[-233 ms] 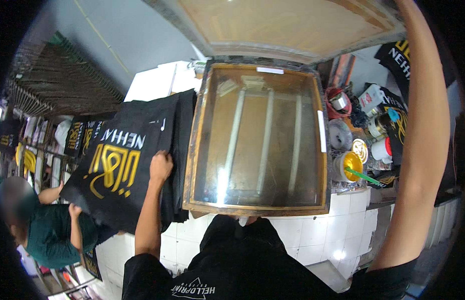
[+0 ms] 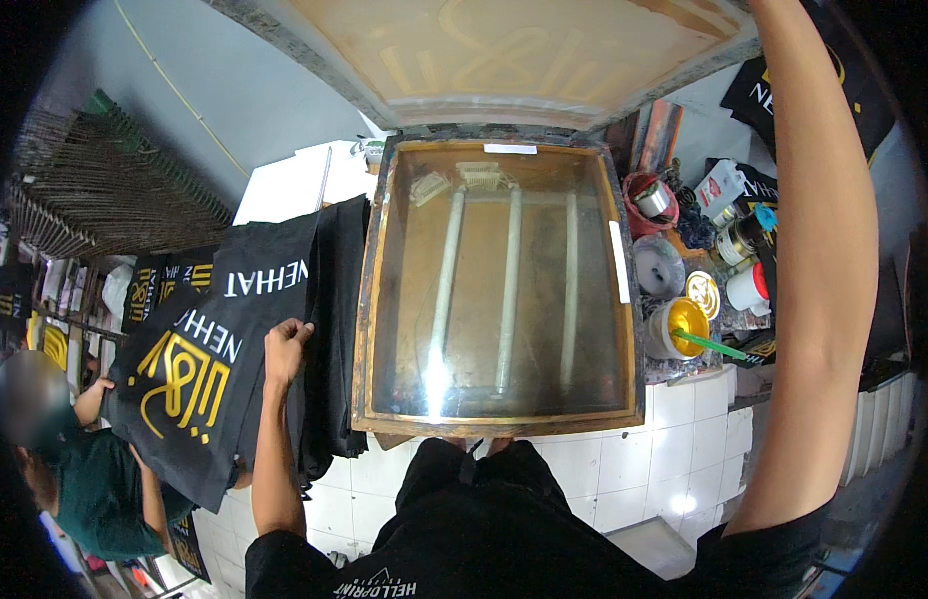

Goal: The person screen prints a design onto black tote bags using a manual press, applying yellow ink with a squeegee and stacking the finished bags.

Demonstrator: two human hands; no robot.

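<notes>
My left hand (image 2: 284, 351) is closed, thumb and fingers pinched at the right edge of a black cloth piece (image 2: 269, 255) with white lettering, on top of a stack of black cloth (image 2: 336, 299). My right arm (image 2: 821, 299) stretches up along the right side, its hand beyond the top edge of the picture. Near that arm, a raised printing screen (image 2: 544, 65) with a pale mesh and a faint curved design tilts up at the back. Below it lies a wooden-framed glass table (image 2: 484, 424) with pale tubes under the glass.
At left a co-worker in a green top (image 2: 110, 494) holds a printed black cloth (image 2: 165, 429). To the right stand a yellow ink tub (image 2: 674, 334) with a green stick (image 2: 718, 346), a red-lidded jar (image 2: 748, 290) and a white bottle (image 2: 721, 185). Wire racks (image 2: 115, 190) rise at left.
My left hand has shifted left along the stack. The printed piece held by the co-worker has slid left and down, showing more of another lettered piece beneath. The raised screen shows more of its design.
</notes>
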